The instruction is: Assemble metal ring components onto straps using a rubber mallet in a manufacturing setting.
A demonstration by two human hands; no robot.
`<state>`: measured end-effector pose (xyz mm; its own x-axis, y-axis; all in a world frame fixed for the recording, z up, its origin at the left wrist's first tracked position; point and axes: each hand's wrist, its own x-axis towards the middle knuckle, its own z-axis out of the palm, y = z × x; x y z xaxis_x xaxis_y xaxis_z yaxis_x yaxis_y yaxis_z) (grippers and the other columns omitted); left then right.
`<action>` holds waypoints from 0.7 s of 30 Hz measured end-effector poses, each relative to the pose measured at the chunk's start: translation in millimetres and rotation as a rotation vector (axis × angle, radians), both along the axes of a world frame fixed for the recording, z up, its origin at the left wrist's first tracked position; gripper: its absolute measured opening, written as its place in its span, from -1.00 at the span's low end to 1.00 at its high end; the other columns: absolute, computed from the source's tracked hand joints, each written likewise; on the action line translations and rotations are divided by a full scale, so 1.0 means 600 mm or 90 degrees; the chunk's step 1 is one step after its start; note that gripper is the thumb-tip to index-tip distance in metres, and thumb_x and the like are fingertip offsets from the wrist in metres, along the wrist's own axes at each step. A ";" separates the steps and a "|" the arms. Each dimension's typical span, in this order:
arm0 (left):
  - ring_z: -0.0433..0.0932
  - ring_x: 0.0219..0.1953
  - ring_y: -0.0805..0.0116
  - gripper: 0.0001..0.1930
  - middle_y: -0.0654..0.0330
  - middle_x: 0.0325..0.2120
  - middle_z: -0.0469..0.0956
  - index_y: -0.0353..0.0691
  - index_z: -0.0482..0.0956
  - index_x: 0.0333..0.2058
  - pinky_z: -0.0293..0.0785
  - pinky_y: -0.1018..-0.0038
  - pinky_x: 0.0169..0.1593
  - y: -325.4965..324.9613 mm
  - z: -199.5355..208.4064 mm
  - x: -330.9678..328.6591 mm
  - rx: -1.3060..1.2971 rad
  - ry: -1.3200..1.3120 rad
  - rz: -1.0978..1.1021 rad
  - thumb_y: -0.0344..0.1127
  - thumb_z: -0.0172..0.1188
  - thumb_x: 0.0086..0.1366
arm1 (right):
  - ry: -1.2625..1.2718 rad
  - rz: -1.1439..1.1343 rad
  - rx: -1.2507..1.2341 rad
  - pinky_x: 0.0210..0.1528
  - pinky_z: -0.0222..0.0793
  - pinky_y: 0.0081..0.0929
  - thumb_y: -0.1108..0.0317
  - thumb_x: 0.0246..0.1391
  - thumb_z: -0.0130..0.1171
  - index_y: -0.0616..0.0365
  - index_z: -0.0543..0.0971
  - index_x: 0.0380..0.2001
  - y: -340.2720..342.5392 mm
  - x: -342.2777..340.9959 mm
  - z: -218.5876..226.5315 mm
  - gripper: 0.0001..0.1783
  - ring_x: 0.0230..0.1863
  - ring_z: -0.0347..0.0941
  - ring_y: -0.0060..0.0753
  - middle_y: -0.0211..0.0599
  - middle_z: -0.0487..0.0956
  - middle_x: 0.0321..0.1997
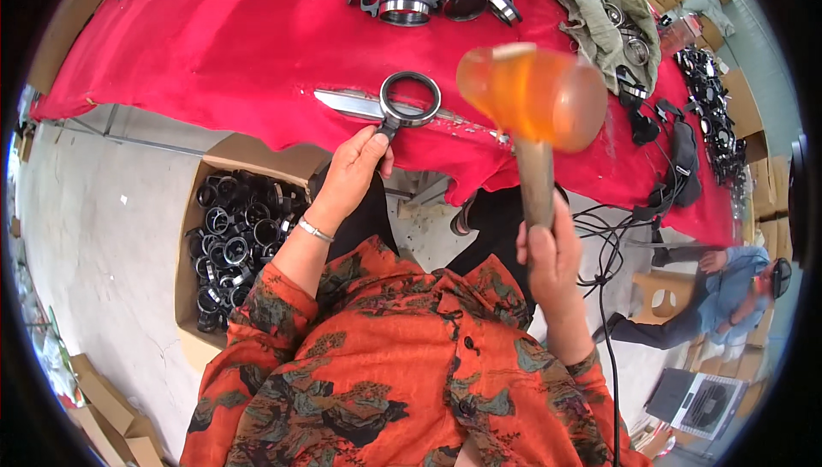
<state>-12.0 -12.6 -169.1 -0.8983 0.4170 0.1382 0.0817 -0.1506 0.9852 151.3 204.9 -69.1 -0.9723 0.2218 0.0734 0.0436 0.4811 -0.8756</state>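
My left hand (360, 166) is closed on the short black handle of a ring-shaped part (410, 100), black with a silvery metal rim. The ring lies at the table's near edge, over a bare metal strip (347, 105) that shows through the red cloth. In my right hand (552, 253) is a mallet (533, 97) with an amber, see-through head and a wooden handle. Its head is raised to the right of the ring, apart from it and slightly blurred. Several similar black and silver ring parts (404, 10) are heaped farther back on the table.
The red cloth (214, 47) covers the table. A cardboard box (190, 255) full of ring parts stands at lower left. A greenish-grey cloth (591, 17) and black cables (610, 244) lie to the right, near another heap of parts (715, 116). Another person (728, 296) is at far right.
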 end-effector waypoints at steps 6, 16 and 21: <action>0.36 -0.51 0.51 -0.68 0.27 -0.60 0.39 -0.25 0.37 -0.48 0.30 0.56 -0.33 0.002 0.003 -0.005 -0.004 -0.013 -0.016 -0.16 -0.13 0.37 | -0.092 -0.031 -0.117 -0.63 0.17 -0.78 0.27 0.21 -0.08 0.23 0.25 0.15 0.003 -0.032 -0.025 -0.52 -0.66 0.22 -0.76 -0.50 0.36 -0.58; 0.38 -0.52 0.46 -0.70 0.25 -0.64 0.40 -0.29 0.38 -0.54 0.30 0.51 -0.35 -0.005 0.016 0.021 -0.058 0.012 0.062 -0.25 -0.13 0.33 | -0.157 -0.046 -0.110 -0.70 0.15 -0.74 0.18 0.20 -0.10 0.11 0.40 -0.02 -0.017 -0.116 0.003 -0.65 -0.70 0.22 -0.74 -0.54 0.32 -0.63; 0.37 -0.62 0.01 -0.79 -0.03 -0.68 0.31 -0.32 0.30 -0.56 0.27 0.30 -0.51 -0.129 -0.027 0.131 -0.280 0.262 0.330 -0.33 0.05 0.15 | -0.139 0.001 -0.198 -0.72 0.15 -0.72 0.11 0.21 -0.11 0.12 0.36 -0.07 0.013 -0.087 -0.050 -0.64 -0.72 0.25 -0.68 -0.46 0.35 -0.62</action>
